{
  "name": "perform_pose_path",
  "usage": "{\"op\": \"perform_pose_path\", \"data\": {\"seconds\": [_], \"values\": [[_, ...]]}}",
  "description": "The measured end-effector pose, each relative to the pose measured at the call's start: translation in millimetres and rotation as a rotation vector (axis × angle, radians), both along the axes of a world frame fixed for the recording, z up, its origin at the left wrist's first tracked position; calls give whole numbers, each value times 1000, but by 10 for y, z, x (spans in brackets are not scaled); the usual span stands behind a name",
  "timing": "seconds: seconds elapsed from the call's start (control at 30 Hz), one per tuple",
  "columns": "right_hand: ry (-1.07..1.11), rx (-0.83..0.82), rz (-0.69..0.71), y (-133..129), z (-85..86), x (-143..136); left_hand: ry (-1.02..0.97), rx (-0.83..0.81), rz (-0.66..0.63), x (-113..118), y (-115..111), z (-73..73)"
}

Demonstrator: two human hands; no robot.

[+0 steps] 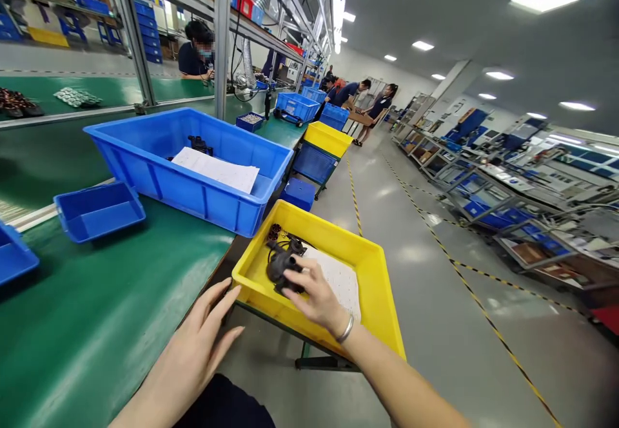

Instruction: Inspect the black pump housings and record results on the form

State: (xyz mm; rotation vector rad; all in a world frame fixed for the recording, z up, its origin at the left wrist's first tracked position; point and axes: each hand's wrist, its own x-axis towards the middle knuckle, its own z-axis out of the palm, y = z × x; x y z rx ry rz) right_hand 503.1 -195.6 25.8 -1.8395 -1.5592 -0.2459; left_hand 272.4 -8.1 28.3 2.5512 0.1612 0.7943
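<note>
My right hand (314, 292), with a silver bangle at the wrist, reaches into the yellow bin (382, 286). Its fingers are curved around the right side of a black plastic part (278, 265). Other small dark parts (294, 245) and a white printed sheet (341, 280) lie in the same bin. My left hand (203, 331) is near the bin's left corner, beside the edge of the green table, with fingers spread and nothing in it.
A large blue bin (193, 186) with papers and black parts stands on the green table (159, 273). Small blue trays (101, 212) sit left of it. A person (196, 54) is across the bench. Metal posts rise behind the blue bin.
</note>
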Motion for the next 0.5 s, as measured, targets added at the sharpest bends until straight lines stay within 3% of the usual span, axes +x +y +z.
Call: {"op": "perform_pose_path", "data": {"seconds": [0.1,0.23,0.37,0.5], "values": [[57,-18,-218,-226,-266,662,57,38,78,-172,182,-175],[107,-53,-382,-484,-665,1337,187,43,156,-457,387,-514],[118,-141,-430,-630,-1051,1583,221,82,136,-559,434,-727],[115,-200,-441,-630,-1321,1615,214,149,113,-531,432,-782]]}}
